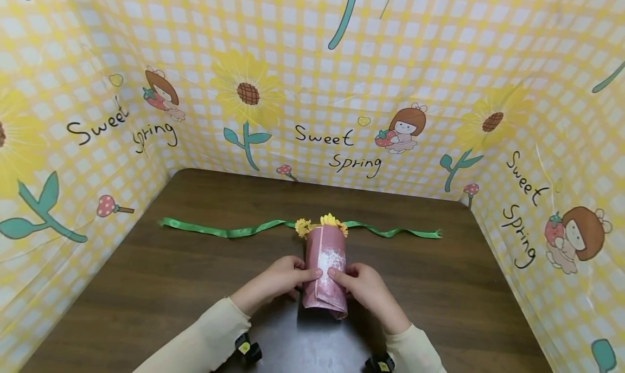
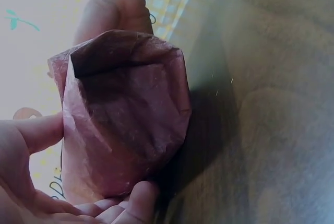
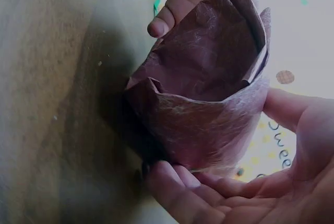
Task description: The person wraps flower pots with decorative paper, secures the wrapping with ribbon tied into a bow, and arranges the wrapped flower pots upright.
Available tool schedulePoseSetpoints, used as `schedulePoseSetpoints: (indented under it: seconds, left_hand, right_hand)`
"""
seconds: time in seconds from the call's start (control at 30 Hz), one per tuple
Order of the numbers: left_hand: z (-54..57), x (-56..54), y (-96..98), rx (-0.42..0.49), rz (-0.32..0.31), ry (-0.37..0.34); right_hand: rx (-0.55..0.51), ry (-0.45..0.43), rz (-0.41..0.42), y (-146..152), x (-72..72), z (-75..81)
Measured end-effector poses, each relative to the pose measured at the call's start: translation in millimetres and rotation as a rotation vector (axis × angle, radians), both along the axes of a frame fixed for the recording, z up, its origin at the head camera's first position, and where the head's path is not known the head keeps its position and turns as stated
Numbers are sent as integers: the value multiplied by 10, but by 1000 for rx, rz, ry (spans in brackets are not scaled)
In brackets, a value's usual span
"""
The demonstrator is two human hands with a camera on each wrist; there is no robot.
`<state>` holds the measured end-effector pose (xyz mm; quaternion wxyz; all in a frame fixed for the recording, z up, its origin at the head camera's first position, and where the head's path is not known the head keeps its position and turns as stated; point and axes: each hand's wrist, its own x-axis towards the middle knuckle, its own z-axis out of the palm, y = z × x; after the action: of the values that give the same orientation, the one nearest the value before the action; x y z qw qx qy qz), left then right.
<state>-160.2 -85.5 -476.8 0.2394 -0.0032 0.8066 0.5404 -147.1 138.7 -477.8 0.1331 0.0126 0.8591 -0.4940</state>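
A pink paper wrap, rolled into a tube, stands between both hands with yellow flowers showing at its far end. My left hand grips its left side, thumb across the front by the overlapping edge. From the right, my right hand holds it the same way, the two thumbs close together. In the left wrist view the near end of the wrap gapes, folded and hollow. Fingers of the right hand curl under the wrap in the right wrist view.
A green ribbon lies across the brown table, passing behind the wrap and out to the right. Yellow checked cloth with printed flowers and lettering encloses the back and sides.
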Motion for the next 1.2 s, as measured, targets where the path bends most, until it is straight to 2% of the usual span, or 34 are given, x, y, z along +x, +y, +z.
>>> schedulePoseSetpoints:
  seconds: [0.1, 0.2, 0.5, 0.6, 0.7, 0.8, 0.9, 0.97, 1.1, 1.2]
  left_hand:
    - [-5, 17, 10, 29, 18, 7]
    - [-11, 33, 21, 72, 33, 14]
    - [10, 99, 27, 146, 68, 24]
    - [55, 144, 34, 156, 94, 46]
    - [140, 125, 40, 168, 130, 97]
    - [242, 9, 31, 174, 157, 151]
    - [316, -196, 12, 175, 170, 159]
    - [344, -356, -1, 169, 177, 140]
    - [317, -657, -18, 166, 188, 78]
    - [250, -808, -30, 174, 197, 39]
  right_hand:
    - [-153, -97, 5, -2, -2, -43]
    - [-231, -139, 5, 2, -13, -82]
    - [-289, -159, -3, 0, -27, -95]
    - [-284, -139, -3, -16, -16, -24]
    - [-270, -101, -17, -41, -64, 90]
    - [-262, -60, -25, -77, -208, 210]
    - [-298, -52, -18, -119, -421, 292]
    - [-336, -70, -18, -148, -579, 311]
    - [-390, -121, -42, -200, -857, 264]
    - [-409, -151, -57, -240, -1007, 157]
